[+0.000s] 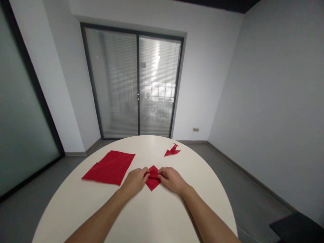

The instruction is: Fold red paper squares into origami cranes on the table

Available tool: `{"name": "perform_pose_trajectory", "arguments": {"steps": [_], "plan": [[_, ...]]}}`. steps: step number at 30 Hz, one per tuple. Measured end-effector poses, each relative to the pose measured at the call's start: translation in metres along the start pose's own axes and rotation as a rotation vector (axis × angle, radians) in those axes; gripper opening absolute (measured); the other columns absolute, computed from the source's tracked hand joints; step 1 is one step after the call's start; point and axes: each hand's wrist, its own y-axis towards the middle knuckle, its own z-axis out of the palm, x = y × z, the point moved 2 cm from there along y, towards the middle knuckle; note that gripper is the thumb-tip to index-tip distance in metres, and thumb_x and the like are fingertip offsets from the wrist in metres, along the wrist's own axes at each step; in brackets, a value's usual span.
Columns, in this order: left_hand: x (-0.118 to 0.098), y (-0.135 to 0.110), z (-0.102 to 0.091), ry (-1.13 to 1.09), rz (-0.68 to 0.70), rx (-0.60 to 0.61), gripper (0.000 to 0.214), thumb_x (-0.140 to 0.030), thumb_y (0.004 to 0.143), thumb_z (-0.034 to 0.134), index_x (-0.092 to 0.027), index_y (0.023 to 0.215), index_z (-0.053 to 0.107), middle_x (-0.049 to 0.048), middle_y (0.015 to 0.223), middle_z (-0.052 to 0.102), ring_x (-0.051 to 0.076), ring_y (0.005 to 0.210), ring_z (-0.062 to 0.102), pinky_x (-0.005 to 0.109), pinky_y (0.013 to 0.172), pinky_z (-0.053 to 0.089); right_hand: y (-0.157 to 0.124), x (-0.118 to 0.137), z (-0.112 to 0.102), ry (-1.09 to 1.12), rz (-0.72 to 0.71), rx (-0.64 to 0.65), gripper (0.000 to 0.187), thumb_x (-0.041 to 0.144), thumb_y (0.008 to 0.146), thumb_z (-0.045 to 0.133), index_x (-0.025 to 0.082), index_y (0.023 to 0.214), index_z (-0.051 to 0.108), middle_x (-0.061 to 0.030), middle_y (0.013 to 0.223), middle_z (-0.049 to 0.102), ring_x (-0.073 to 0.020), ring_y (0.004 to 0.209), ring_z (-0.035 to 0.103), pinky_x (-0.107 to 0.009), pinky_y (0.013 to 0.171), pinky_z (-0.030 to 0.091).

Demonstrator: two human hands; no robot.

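Observation:
A small folded piece of red origami paper [153,183] lies at the middle of the table, diamond-shaped, with a crease or raised fold running across it. My left hand [136,179] pinches its left corner between thumb and fingers. On the opposite corner, my right hand [172,178] is closed in the same way. Both hands rest low, close to the tabletop. Fingertips cover the paper's side corners, so their folds are hidden.
Larger red paper sheets [110,168] lie on the left of the round white table [152,219]. A folded red paper crane [173,150] stands toward the far right edge. Behind are a glass door with blinds [113,87] and a dark object [298,227] at lower right.

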Motion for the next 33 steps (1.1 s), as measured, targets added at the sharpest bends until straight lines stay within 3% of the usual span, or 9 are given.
{"name": "perform_pose_trajectory", "arguments": {"steps": [8, 13, 17, 21, 27, 33], "plan": [[-0.001, 0.001, 0.004, -0.094, -0.068, -0.037, 0.029, -0.026, 0.097, 0.046, -0.025, 0.125, 0.053, 0.0048, 0.095, 0.073, 0.021, 0.09, 0.069, 0.027, 0.074, 0.045, 0.002, -0.005, 0.005, 0.079, 0.104, -0.055, 0.02, 0.029, 0.095, 0.048, 0.022, 0.102, 0.065, -0.0036, 0.085, 0.073, -0.0175, 0.075, 0.064, -0.026, 0.068, 0.041], [0.0, 0.003, 0.011, -0.089, -0.106, -0.068, 0.032, -0.025, 0.098, 0.046, -0.024, 0.129, 0.05, 0.0043, 0.095, 0.072, 0.02, 0.089, 0.069, 0.027, 0.073, 0.044, 0.005, -0.006, 0.012, 0.101, 0.112, -0.108, 0.026, 0.027, 0.096, 0.046, 0.022, 0.117, 0.06, -0.0034, 0.084, 0.072, -0.0174, 0.073, 0.064, -0.026, 0.067, 0.042], [-0.001, 0.004, 0.014, -0.052, -0.128, -0.091, 0.032, -0.025, 0.098, 0.045, -0.022, 0.129, 0.05, 0.0044, 0.092, 0.072, 0.021, 0.087, 0.068, 0.028, 0.072, 0.044, 0.007, -0.008, 0.016, 0.075, 0.142, -0.146, 0.024, 0.027, 0.096, 0.046, 0.022, 0.116, 0.059, -0.0035, 0.083, 0.071, -0.0176, 0.074, 0.064, -0.026, 0.068, 0.042], [-0.003, 0.005, 0.016, -0.008, -0.131, -0.116, 0.033, -0.022, 0.096, 0.047, -0.02, 0.129, 0.053, 0.0081, 0.103, 0.072, 0.023, 0.095, 0.066, 0.032, 0.081, 0.046, 0.009, -0.009, 0.019, 0.022, 0.153, -0.155, 0.023, 0.024, 0.095, 0.047, 0.023, 0.114, 0.06, -0.0037, 0.087, 0.071, -0.018, 0.078, 0.064, -0.027, 0.072, 0.044], [-0.005, 0.005, 0.017, -0.02, -0.07, -0.139, 0.034, -0.015, 0.093, 0.049, -0.019, 0.125, 0.06, 0.0089, 0.118, 0.067, 0.022, 0.107, 0.061, 0.034, 0.094, 0.046, 0.01, -0.004, 0.018, -0.103, 0.051, -0.189, 0.026, 0.017, 0.09, 0.054, 0.021, 0.113, 0.065, -0.0089, 0.117, 0.064, -0.0203, 0.103, 0.061, -0.03, 0.09, 0.045], [-0.003, 0.008, 0.02, -0.085, 0.043, -0.028, 0.044, -0.007, 0.09, 0.043, -0.02, 0.124, 0.066, 0.0074, 0.139, 0.059, 0.023, 0.129, 0.052, 0.038, 0.109, 0.039, 0.008, 0.011, 0.018, -0.174, -0.106, -0.032, 0.029, 0.017, 0.092, 0.052, 0.024, 0.113, 0.071, -0.006, 0.112, 0.07, -0.0216, 0.102, 0.059, -0.033, 0.09, 0.044]]}}
